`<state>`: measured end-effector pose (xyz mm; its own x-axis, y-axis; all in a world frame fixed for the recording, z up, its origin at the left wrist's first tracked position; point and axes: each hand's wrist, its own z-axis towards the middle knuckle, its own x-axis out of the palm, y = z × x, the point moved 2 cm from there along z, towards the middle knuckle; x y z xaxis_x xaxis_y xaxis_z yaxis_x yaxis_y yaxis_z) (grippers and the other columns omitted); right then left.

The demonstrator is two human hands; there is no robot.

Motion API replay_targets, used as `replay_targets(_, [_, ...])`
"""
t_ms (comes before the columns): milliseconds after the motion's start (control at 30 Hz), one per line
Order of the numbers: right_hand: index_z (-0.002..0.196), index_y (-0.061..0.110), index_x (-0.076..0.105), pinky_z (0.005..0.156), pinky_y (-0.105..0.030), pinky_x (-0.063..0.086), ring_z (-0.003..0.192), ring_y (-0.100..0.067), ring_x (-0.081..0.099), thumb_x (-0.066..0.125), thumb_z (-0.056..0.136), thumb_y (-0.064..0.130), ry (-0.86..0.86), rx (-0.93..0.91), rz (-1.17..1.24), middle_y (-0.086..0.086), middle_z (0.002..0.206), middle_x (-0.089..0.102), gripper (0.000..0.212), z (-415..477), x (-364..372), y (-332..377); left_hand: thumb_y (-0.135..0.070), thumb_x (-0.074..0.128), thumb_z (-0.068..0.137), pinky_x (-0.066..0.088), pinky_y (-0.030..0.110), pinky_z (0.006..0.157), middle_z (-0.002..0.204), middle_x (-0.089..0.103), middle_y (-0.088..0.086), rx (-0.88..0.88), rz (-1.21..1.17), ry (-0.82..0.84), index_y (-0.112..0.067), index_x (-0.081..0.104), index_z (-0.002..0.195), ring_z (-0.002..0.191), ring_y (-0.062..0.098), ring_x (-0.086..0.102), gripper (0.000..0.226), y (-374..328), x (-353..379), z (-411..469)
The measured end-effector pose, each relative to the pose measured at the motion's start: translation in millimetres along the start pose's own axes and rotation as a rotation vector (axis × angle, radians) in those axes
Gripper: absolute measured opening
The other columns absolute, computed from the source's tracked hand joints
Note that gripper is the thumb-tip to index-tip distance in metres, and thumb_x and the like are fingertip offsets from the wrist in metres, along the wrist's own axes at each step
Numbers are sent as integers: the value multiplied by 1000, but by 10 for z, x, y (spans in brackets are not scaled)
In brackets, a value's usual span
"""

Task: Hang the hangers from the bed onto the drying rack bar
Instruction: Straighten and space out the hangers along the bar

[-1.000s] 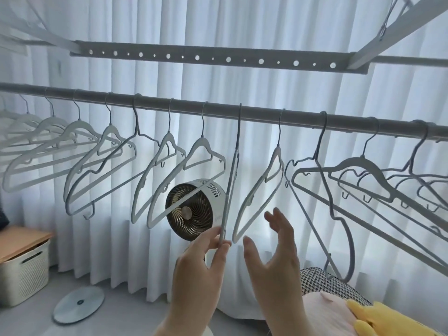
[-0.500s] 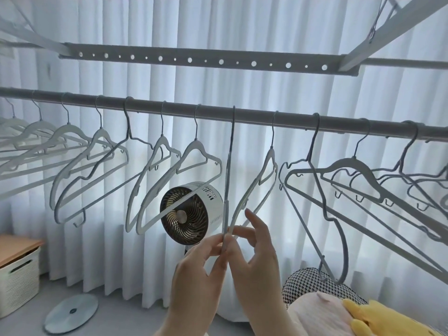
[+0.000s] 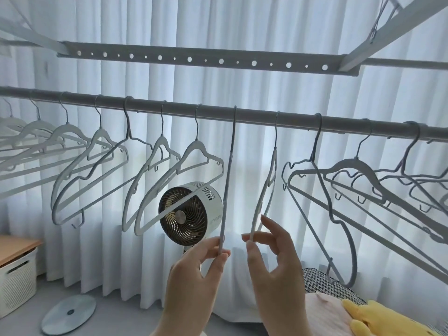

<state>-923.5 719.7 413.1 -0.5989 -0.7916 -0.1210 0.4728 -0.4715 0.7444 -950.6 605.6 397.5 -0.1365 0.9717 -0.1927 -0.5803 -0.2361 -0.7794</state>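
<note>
A grey drying rack bar [image 3: 254,116] runs across the view with several pale grey hangers hooked on it. My left hand [image 3: 194,282] pinches the bottom end of one hanger [image 3: 229,170] that hangs edge-on from the bar's middle. My right hand [image 3: 274,267] pinches the lower end of the neighbouring hanger [image 3: 268,187], just to the right. Both hangers have their hooks over the bar. The bed's bedding [image 3: 324,314] shows at the bottom right; no loose hangers are visible on it.
A round fan [image 3: 189,214] stands behind the hangers before white curtains [image 3: 242,32]. A perforated rack beam [image 3: 194,59] runs above the bar. A white basket [image 3: 17,280] with a wooden lid sits low left, beside a round floor disc [image 3: 69,314]. A yellow plush toy [image 3: 383,318] lies on the bed.
My right hand went from open beside the middle hanger to touching it, and now grips the neighbouring hanger to the right. My left hand has kept its pinch on the middle hanger.
</note>
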Motion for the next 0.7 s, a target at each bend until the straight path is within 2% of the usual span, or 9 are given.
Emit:
replay_targets(67, [96,66,44,81,6,28,109,0,50,38,57,59,-22,0,-12,40,93,59,40,-17,-64,-1,-19,65,82,36,-5,66,78,55,-48,10,-9,-2,-49,55,79,87,-24,51,32,10,0,3])
replay_targets(200, [95,46,55,79,8,27,104,7,50,37,57,58,-79,-6,3,42,87,61,43,-51,-168,-29,-18,65,81,35,-5,68,74,55,-49,18,-9,9,-47,56,80,87,-25,51,30,23,14,4])
replay_targets(367, [93,45,50,76,10,28,95,22,47,39,59,55,-133,-23,17,42,80,61,36,-58,-281,-61,-20,68,81,36,-3,69,80,62,-40,31,-33,-23,-50,57,75,87,-19,56,33,44,35,10])
replay_targets(433, [92,45,49,75,10,28,94,23,47,38,59,55,-131,-23,15,43,80,60,36,-53,-309,-69,-30,66,79,38,0,70,83,64,-34,30,-50,-32,-51,60,73,88,-16,57,23,48,49,19])
replay_targets(567, [92,44,48,73,9,29,92,25,47,38,61,54,-137,-47,12,45,79,59,34,-60,-341,-64,-15,67,80,38,-4,70,84,64,-31,34,-59,-42,-48,56,78,86,-15,58,35,66,62,12])
replay_targets(700, [93,44,48,75,10,28,91,28,46,38,62,52,-141,-68,15,45,79,58,33,-57,-370,-81,-19,66,82,39,-3,72,85,65,-30,54,-50,-46,-45,57,80,87,-14,59,28,33,55,8])
